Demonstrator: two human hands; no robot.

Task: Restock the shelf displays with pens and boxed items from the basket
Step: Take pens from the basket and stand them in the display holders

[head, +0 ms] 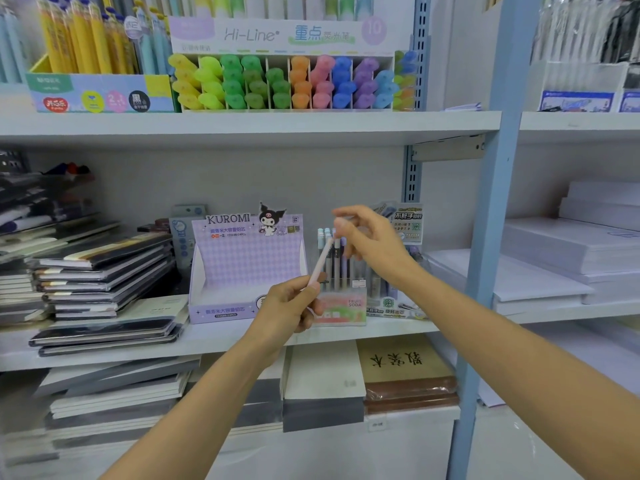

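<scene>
While my left hand (291,306) grips a pen (320,261) by its low end, my right hand (370,244) hovers at its tip, fingers curled, grip unclear. Mid-restock: next, slot it upright into the pen box (343,308) just behind.

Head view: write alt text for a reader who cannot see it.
A person's left hand grips a pale pink pen by its lower end, tilted up toward the right hand, whose fingers are close to its top. Behind them on the shelf stand a pen display and a purple Kuromi box.
</scene>
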